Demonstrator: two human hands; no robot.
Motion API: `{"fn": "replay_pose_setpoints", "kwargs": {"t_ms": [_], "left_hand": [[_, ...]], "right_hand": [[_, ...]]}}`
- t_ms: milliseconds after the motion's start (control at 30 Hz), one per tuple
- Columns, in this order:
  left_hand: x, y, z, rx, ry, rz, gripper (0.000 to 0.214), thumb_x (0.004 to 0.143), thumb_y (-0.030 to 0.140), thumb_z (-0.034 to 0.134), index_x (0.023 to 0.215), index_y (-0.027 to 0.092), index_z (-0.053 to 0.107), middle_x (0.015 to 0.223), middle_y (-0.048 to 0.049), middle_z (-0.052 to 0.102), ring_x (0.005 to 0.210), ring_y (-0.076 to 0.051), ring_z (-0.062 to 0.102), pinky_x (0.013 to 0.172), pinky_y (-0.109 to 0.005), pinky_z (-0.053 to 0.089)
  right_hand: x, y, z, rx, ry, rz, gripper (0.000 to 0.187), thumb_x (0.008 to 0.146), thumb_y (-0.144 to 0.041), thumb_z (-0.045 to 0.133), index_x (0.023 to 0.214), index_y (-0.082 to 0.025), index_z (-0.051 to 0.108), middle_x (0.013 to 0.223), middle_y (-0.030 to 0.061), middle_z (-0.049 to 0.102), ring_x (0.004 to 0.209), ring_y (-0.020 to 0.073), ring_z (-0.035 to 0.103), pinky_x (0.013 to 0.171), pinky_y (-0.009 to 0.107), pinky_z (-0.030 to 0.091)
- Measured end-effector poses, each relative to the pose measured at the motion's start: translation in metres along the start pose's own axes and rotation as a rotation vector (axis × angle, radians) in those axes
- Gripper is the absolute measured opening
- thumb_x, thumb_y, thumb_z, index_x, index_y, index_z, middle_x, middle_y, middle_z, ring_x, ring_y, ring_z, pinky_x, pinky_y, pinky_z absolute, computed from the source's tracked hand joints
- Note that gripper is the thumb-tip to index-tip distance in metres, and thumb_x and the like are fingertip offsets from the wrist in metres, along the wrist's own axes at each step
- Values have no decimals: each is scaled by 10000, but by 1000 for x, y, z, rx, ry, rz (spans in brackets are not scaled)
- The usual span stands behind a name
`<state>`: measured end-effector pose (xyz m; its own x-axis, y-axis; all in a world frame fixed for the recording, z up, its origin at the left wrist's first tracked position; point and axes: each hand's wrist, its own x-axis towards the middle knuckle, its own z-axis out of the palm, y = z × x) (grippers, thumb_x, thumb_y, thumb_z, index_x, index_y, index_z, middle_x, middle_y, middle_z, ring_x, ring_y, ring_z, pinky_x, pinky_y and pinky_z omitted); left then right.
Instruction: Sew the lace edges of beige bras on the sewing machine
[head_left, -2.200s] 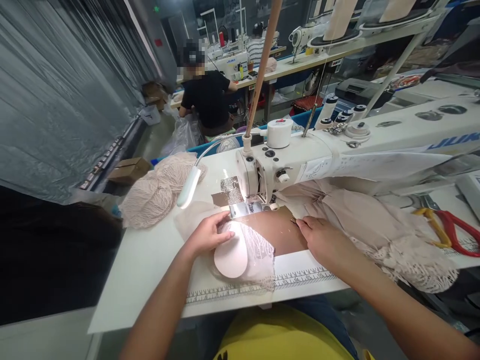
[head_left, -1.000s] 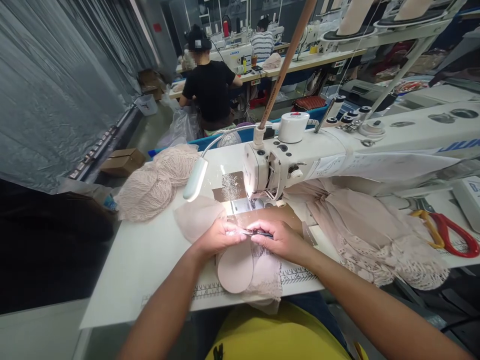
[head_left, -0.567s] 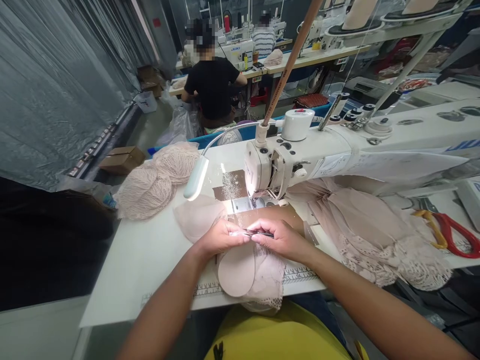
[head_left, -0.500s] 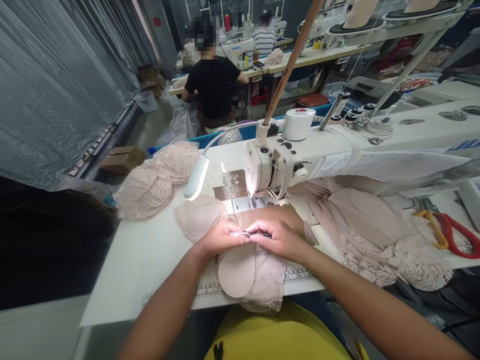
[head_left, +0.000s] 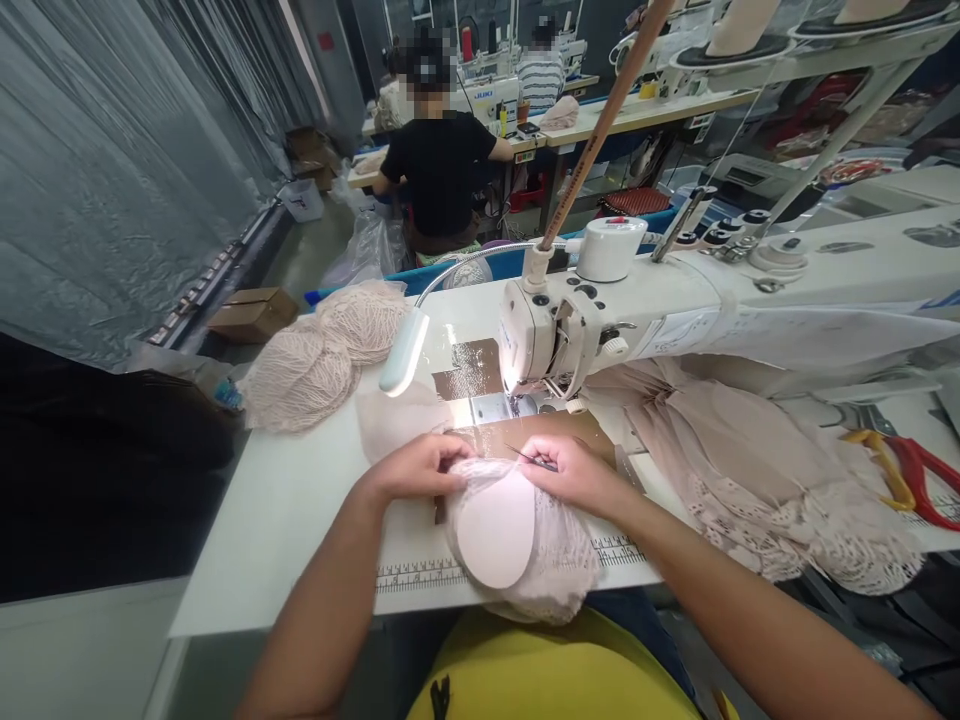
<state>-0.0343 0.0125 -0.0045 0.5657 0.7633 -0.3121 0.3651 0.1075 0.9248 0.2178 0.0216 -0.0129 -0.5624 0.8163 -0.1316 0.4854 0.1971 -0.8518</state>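
A beige lace piece with a smooth, oval bra cup (head_left: 496, 535) hangs over the table's front edge, close to my body. My left hand (head_left: 424, 468) pinches the upper left edge of the lace (head_left: 480, 468). My right hand (head_left: 574, 475) is closed at the cup's upper right edge. A small dark pointed tool (head_left: 541, 463) sticks out of its fingers, thin tip to the left; its exact kind is hard to make out. Just beyond both hands is the lit needle area of the sewing machine (head_left: 525, 335). A sheer beige piece (head_left: 394, 415) lies left of it.
Stacked lace cups (head_left: 300, 370) lie on the table's left. Right of the needle area are gathered beige lace garments (head_left: 720, 440) and red-handled scissors (head_left: 926, 480). A lamp (head_left: 405, 350) hangs low beside the machine head. A co-worker (head_left: 435, 170) sits ahead.
My hands have moved apart, the left one leftwards onto the lace edge. The dark tool, earlier between both hands, is now in my right hand. The cup is more spread out.
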Motion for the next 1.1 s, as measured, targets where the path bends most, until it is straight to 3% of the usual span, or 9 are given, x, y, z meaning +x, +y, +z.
{"fn": "replay_pose_setpoints", "kwargs": {"t_ms": [133, 267, 400, 500, 667, 767, 867, 1000, 1100], "left_hand": [[-4, -6, -7, -19, 142, 34, 376, 757, 308, 675, 1086, 138, 607, 757, 6, 508, 697, -120, 491, 651, -222, 408], [4, -5, 5, -12, 166, 97, 396, 784, 296, 644, 1143, 139, 585, 793, -6, 547, 698, -118, 503, 674, -235, 418], [-4, 5, 13, 15, 263, 136, 422, 807, 299, 614, 1202, 161, 555, 932, -44, 605, 778, -141, 552, 706, -246, 442], [-21, 13, 10, 98, 394, 54, 327, 804, 364, 625, 1067, 170, 626, 914, -51, 638, 796, -160, 579, 699, -249, 449], [-30, 12, 18, -130, 126, -106, 361, 750, 484, 667, 842, 135, 655, 688, -17, 586, 606, -126, 548, 556, -223, 421], [-18, 5, 38, -430, 223, -85, 394, 686, 470, 736, 874, 139, 635, 692, -2, 579, 570, -101, 519, 527, -207, 399], [-8, 3, 57, -642, 307, -58, 381, 669, 427, 771, 853, 122, 636, 747, -37, 626, 667, -136, 572, 629, -241, 439], [-5, 3, 66, -593, 343, -3, 339, 709, 411, 749, 825, 107, 655, 768, -50, 629, 706, -147, 567, 646, -244, 424], [-6, 3, 67, -561, 379, 5, 308, 730, 403, 734, 811, 114, 664, 746, -34, 621, 670, -128, 543, 618, -231, 408]], "right_hand": [[-4, 3, -6, 63, -131, -20, 192, 815, -356, 555, 787, -174, 611, 761, 7, 620, 701, 168, 561, 635, 276, 419], [5, -2, 4, 128, -6, 4, 349, 755, -401, 648, 1026, -184, 614, 1030, 63, 640, 925, 226, 586, 789, 320, 449], [12, -9, 13, 77, 7, -55, 206, 807, -375, 575, 767, -178, 619, 737, 8, 603, 694, 175, 548, 626, 286, 412], [10, -11, 13, 68, 6, -103, 257, 845, -341, 513, 653, -173, 552, 634, -17, 519, 627, 147, 488, 571, 265, 351], [3, -7, 10, 186, -22, -167, 184, 860, -324, 514, 846, -166, 609, 785, 13, 594, 751, 168, 539, 664, 268, 396], [-1, -5, 12, 172, -60, -184, 192, 867, -339, 515, 876, -169, 604, 780, 12, 585, 732, 164, 540, 659, 266, 409], [-4, -2, 11, 138, -60, -157, 232, 860, -391, 544, 941, -179, 589, 806, 17, 598, 738, 169, 557, 662, 270, 431], [-8, -2, -1, 155, 25, -148, 343, 878, -467, 508, 1072, -188, 557, 987, 63, 633, 856, 203, 598, 718, 295, 468], [-10, -8, -11, 60, 29, -181, 291, 891, -411, 491, 1060, -198, 595, 995, 60, 653, 871, 206, 604, 746, 302, 463]]}}
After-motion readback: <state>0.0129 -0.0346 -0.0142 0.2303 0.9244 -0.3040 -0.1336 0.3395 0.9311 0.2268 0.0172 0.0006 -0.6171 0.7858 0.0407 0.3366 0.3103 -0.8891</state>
